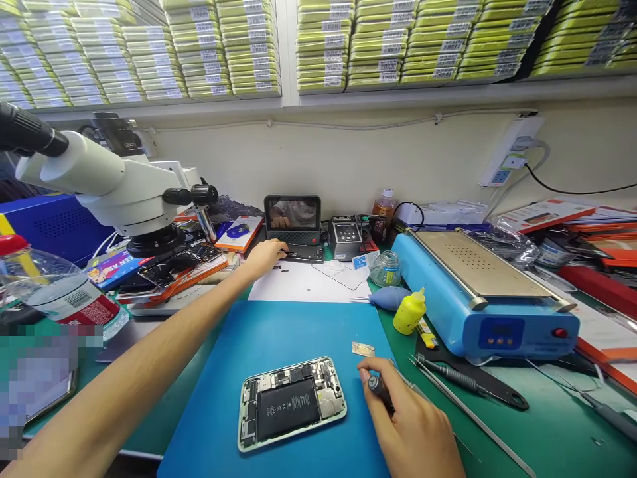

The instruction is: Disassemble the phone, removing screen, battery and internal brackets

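- Left hand [266,255]: arm stretched far forward across the tabletop [547,425]; fingers curled down onto small dark parts beside the black tray [304,253] below the small screen [292,212]. Whether it pinches a part cannot be told.
- Right hand [413,425]: closed in a pinch around a dark-handled screwdriver [381,390], held just right of the opened phone [291,403].
- Opened phone: lies back-open on the blue mat [279,332], battery [287,408] and boards exposed; a small metal plate [363,348] lies near its upper right corner.
- Risk: the screwdriver tip sits close to the exposed battery; a slip could puncture it or scratch a board.
- Risk: the outstretched forearm passes near the microscope [119,182] and water bottle [60,292]; a careless sweep could knock either or scatter loose parts.
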Motion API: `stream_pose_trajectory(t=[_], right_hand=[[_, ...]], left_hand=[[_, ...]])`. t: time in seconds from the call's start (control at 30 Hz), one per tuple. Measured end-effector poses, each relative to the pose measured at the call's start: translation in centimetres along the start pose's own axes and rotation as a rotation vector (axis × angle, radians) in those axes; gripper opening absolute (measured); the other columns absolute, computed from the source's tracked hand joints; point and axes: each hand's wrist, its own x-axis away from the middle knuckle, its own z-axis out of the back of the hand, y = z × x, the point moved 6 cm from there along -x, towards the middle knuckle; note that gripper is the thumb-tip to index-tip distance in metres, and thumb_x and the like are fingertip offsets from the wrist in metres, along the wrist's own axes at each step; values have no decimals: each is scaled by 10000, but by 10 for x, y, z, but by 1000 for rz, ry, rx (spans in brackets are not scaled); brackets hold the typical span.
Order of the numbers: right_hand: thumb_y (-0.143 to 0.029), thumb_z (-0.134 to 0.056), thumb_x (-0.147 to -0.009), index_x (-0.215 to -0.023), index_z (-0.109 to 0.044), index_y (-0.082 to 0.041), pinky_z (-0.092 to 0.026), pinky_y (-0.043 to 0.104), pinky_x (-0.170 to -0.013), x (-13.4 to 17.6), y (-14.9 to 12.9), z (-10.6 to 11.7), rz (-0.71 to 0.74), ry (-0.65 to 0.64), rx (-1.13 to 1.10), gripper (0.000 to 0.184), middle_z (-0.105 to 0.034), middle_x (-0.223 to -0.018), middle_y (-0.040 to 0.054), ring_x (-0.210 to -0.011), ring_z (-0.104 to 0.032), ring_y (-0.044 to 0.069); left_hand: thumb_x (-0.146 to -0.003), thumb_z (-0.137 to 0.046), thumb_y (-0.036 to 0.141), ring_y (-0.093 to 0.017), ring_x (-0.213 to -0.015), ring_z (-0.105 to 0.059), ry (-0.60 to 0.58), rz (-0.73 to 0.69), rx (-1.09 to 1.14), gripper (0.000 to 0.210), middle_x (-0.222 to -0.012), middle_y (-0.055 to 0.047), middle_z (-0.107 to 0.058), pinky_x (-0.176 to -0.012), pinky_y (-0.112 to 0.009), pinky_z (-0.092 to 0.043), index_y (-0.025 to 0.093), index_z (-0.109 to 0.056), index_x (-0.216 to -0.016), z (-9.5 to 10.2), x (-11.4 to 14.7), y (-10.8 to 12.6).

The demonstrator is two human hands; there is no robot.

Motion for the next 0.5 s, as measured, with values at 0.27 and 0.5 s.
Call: stream_pose_trajectory(t=[0.27, 0.5], right_hand=[[-428, -511, -1130, -1093, -758, -369, -478, 263, -428, -4, -4, 3, -19, 31, -39, 257, -784, -678, -79, -541, -771, 201], [-431, -540, -1019, -1020, -796, -341, -406, 291, -374, -10, -10, 12, -100, 75, -109, 272, -663, -507, -69, -349, -602, 209]], left_hand=[[-1100, -741, 393, -280, -1200, -744, 97, -10, 30, 355, -1428, -123, -716, -1022, -505, -654, 199, -708, -1395, 35, 36, 10], [-1157, -529, 360, -295, -1233, -774, 108, -70, 106, 316, -1330, -55, -828, -1076, -444, -618, 272, -743, -1372, 57, 157, 42]])
